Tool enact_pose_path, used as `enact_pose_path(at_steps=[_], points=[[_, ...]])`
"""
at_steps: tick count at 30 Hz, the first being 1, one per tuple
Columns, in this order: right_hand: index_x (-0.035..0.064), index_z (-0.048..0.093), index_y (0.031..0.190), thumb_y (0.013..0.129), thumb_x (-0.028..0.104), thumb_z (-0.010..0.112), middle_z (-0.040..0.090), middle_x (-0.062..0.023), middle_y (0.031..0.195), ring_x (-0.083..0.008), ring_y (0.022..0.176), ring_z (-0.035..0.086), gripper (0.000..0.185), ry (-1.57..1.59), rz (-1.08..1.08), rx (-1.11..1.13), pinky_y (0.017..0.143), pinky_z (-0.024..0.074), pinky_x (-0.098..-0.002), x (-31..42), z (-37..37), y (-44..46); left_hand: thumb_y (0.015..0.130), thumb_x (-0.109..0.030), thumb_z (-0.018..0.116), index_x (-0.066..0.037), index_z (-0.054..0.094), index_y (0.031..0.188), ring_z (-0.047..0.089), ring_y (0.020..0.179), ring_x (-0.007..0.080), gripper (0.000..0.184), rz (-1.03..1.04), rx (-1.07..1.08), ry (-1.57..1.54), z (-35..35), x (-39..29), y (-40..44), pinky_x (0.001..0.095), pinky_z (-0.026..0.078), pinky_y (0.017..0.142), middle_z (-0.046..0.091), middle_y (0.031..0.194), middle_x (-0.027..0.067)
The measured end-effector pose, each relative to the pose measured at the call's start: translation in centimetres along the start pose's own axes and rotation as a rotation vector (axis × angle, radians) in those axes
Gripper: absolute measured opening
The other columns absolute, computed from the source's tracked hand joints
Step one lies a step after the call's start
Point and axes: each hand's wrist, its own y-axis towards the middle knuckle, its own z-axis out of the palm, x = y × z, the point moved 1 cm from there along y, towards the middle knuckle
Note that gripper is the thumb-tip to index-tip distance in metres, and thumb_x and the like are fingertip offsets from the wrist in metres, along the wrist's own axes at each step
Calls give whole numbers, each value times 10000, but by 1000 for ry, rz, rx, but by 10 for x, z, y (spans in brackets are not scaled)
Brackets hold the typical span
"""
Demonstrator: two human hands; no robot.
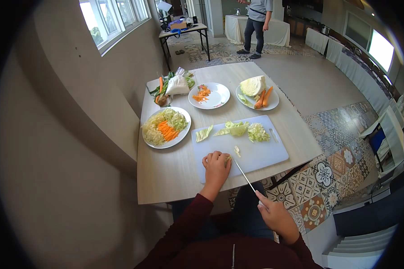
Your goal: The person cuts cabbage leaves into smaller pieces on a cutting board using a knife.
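On the white cutting board (pixel 260 159), my left hand (pixel 217 167) presses down with curled fingers on a small piece of cabbage (pixel 228 158), mostly hidden beneath them. My right hand (pixel 274 213) grips the handle of a knife (pixel 245 175), whose blade tip points at the board beside my left fingertips. A few cut bits (pixel 237 151) lie just beyond the blade. Along the board's far side are a flat cabbage leaf (pixel 204 133), more leaf pieces (pixel 233 128) and a heap of shredded cabbage (pixel 258 132).
Beyond the board stand a plate of shredded vegetables (pixel 167 130), a plate with carrot scraps (pixel 203 93) and a plate with half a cabbage (pixel 253 85) and carrots (pixel 263 97). A plastic bag (pixel 178 85) lies back left. A person (pixel 256 27) stands far off.
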Motion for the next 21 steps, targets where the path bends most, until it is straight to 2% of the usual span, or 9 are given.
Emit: enact_pose_path(at_steps=[1, 4, 10, 13, 21], points=[[80, 551, 1433, 969, 172, 565, 636, -241, 735, -379, 621, 628, 473, 30, -42, -37, 638, 489, -426, -5, 4, 3, 848, -179, 749, -112, 740, 1002, 551, 1039, 258, 168, -1, -1, -3, 0, 0, 0, 469, 342, 982, 613, 984, 35], [66, 554, 1420, 972, 188, 572, 696, -273, 916, -460, 838, 675, 465, 3, -8, -12, 761, 544, -477, -8, 11, 18, 847, -179, 749, -113, 739, 1003, 552, 1040, 258, 170, -4, 2, -6, -1, 0, 0, 470, 342, 982, 613, 986, 36], [124, 560, 1428, 964, 199, 583, 676, -278, 860, -465, 800, 658, 471, 32, 10, -6, 733, 534, -479, -8, 9, 34, 843, -189, 750, -127, 719, 1017, 552, 1045, 261, 187, 0, 3, 9, 1, 2, 0, 486, 346, 995, 605, 1007, 45], [161, 553, 1444, 965, 197, 593, 619, -247, 743, -380, 615, 602, 482, 20, -78, -52, 648, 501, -387, -20, 10, 34, 844, -191, 750, -123, 709, 1024, 553, 1047, 264, 197, -3, 15, 20, 0, 2, 0, 487, 346, 994, 607, 1010, 49], [160, 557, 1439, 956, 188, 608, 672, -283, 911, -406, 730, 662, 487, -10, -7, -54, 710, 521, -380, -22, 1, 30, 851, -175, 743, -118, 720, 998, 546, 1045, 269, 159, -2, 8, -15, 0, 2, 0, 480, 331, 986, 613, 998, 48]])
